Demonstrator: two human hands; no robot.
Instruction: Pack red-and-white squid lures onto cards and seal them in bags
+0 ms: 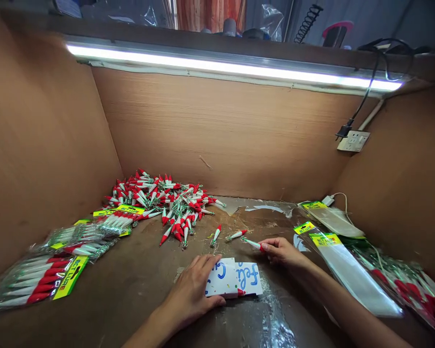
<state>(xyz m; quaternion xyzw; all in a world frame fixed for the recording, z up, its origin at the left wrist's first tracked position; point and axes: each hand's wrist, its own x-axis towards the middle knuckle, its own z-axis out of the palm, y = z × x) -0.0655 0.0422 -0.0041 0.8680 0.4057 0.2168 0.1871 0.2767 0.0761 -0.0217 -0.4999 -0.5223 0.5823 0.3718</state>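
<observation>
My left hand [195, 285] rests on the table with its fingers and thumb around the left end of a white folded card [250, 280] with blue handwriting. A small red tip [241, 293] shows at the card's near edge. In my right hand [281, 251], a red-and-white fishing lure [253, 243] is pinched by its red end, its green hooked end pointing left. Two loose lures, one upright-leaning [216, 236] and one slanted [236, 235], lie just beyond the card. A large pile of the same lures [181, 210] spreads against the back left.
Filled lure packets [39, 280] with yellow-green labels lie at the left. Clear sleeves [351, 270] labelled the same way lie at the right, beside more bagged lures [409, 285]. Wooden walls enclose the table. A plug [343, 131] hangs by a wall socket [355, 141].
</observation>
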